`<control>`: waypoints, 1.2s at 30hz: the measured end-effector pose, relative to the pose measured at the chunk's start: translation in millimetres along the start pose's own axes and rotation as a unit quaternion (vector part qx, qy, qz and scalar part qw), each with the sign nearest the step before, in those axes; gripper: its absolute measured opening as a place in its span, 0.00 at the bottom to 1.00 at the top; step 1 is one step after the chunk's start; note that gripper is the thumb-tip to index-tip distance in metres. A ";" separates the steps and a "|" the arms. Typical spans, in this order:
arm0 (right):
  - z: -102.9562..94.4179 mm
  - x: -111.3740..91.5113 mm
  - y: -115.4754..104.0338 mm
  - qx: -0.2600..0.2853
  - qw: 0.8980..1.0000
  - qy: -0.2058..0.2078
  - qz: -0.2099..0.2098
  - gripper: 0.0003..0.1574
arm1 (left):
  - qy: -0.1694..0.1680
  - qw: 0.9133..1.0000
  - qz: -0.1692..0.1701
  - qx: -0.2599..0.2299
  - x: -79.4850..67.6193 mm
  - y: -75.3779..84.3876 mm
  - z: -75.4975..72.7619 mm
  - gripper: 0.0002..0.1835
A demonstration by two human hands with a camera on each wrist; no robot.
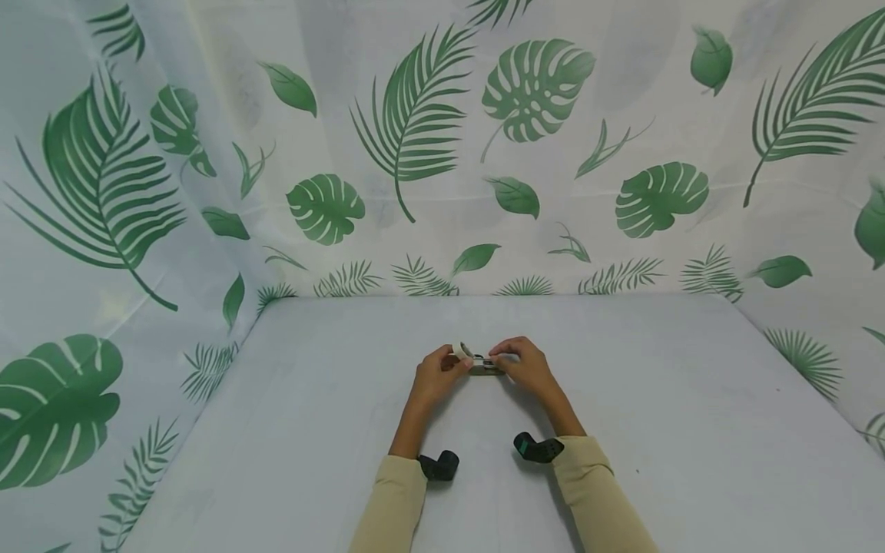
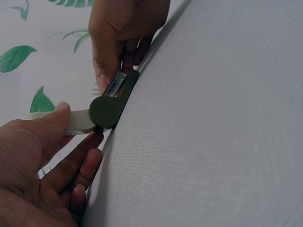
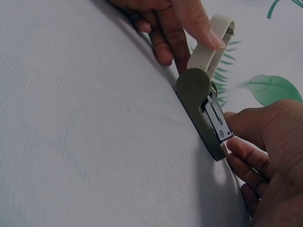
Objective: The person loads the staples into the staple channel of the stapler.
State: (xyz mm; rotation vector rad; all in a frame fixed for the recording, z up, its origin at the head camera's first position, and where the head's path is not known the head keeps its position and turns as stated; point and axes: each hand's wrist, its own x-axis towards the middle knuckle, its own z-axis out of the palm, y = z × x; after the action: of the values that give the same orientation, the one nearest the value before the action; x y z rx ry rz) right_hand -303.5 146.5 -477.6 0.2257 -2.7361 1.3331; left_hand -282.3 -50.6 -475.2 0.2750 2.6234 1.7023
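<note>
A small stapler [image 3: 193,90] with an olive-green base rests on the white table, its cream top arm [image 2: 81,121] swung far up and back. Inside the base the silver staple magazine [image 3: 217,117] is exposed. My left hand [image 1: 435,376] pinches the cream arm between thumb and fingers, with its other fingers low by the hinge. At the opposite end, my right hand [image 1: 531,369] has its thumb and fingertips around the front of the magazine and base. Part of the right fingers is hidden behind the stapler in the left wrist view.
The white-covered table [image 1: 311,430] stretches out on both sides of the hands. Behind it and along the sides hangs a white curtain [image 1: 442,230] printed with green leaves. Black wrist cameras [image 1: 439,466] sit on both forearms, by the beige sleeves [image 1: 598,488].
</note>
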 end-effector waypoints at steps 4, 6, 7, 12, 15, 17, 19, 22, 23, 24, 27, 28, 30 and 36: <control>0.1 0.1 2.2 0.000 1.000 -0.001 0.001 0.08 | 0.002 1.000 -0.004 -0.001 -0.4 0.8 0.4 0.20; 0.0 0.3 2.7 -0.001 1.000 -0.002 0.002 0.08 | 0.002 1.000 -0.006 -0.001 -0.6 1.0 0.7 0.20; -0.1 0.3 2.8 -0.001 1.000 -0.002 0.003 0.08 | 0.002 1.000 -0.007 -0.002 -0.7 1.1 0.9 0.21; -1.2 -0.1 2.2 0.000 1.000 -0.002 0.006 0.09 | 0.003 1.000 -0.004 -0.004 -1.4 2.0 1.2 0.20; -1.4 -0.9 1.6 0.000 1.000 -0.001 0.006 0.09 | 0.005 1.000 -0.005 -0.007 -2.0 2.6 1.2 0.20; -0.9 -1.6 1.1 -0.001 1.000 0.002 0.006 0.09 | 0.005 1.000 -0.004 -0.008 -2.3 3.0 1.0 0.20; -0.5 -2.3 0.5 0.001 1.000 0.006 0.004 0.09 | 0.006 1.000 -0.003 -0.008 -2.6 3.1 0.9 0.20; 0.6 -2.9 -1.3 0.007 1.000 0.012 0.008 0.09 | 0.007 1.000 -0.002 -0.010 -2.7 3.5 0.6 0.20; 0.9 -2.9 -1.9 0.011 1.000 0.013 0.009 0.09 | 0.007 1.000 -0.002 -0.010 -2.7 3.6 0.5 0.19; 1.1 -2.8 -2.2 0.012 1.000 0.014 0.009 0.09 | 0.007 1.000 -0.003 -0.010 -2.7 3.6 0.4 0.19; 0.7 -3.0 -3.1 0.011 1.000 0.015 0.013 0.09 | 0.008 1.000 -0.004 -0.007 -2.6 4.1 0.2 0.19; 0.2 -3.3 -3.1 0.012 1.000 0.015 0.013 0.09 | 0.010 1.000 -0.005 -0.006 -2.7 4.5 0.2 0.19; -1.2 -4.3 -2.6 0.015 1.000 0.015 0.013 0.10 | 0.012 1.000 -0.003 -0.003 -2.9 4.5 0.3 0.19; -7.0 -8.8 1.8 0.015 1.000 0.003 0.005 0.16 | 0.012 1.000 -0.005 -0.019 -4.0 3.7 0.0 0.19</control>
State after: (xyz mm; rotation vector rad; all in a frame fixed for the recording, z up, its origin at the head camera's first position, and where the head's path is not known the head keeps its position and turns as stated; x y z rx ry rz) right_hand -294.9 153.9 -475.9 0.2102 -2.7180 1.3750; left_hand -277.8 -49.7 -472.3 0.2426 2.6015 1.7611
